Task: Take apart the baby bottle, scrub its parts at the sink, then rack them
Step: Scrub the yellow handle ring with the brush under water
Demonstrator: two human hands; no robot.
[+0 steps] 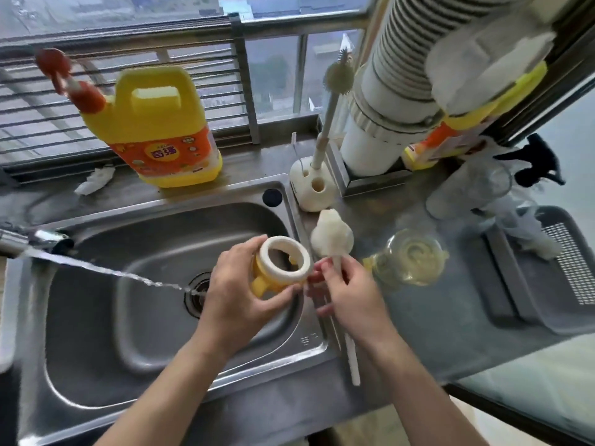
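Two hands were over the right side of the sink [96, 317]. The L hand [238, 294] had its fingers & thumb curled round the yellow bottle ring [273, 281], the part w/ a white rim and little handles. The ring's hole faced up.

The R hand [347, 294] pinched the white stick of the sponge brush [331, 236], just under its soft head. The soft head pointed up and away, over the sink's right edge, just beside the ring. I couldn't tell if they touched. The stick's other end poked out under the wrist, toward the front of the counter [434, 333].

The clear bottle [409, 262] lay on the counter, near the R hand, apart from the ring.

Water [112, 272] ran from the tap [48, 239] on the left in a thin stream, down to the drain [196, 294].

Behind the sink stood a big yellow soap jug [161, 130] w/ an orange label & a red pump. Next to the sink's back corner sat a white brush stand [312, 191], w/ a thin brush [338, 75] standing up in it. A see-through cup [470, 188] was at the back of the counter. A grey basket [528, 300] sat far to the right.
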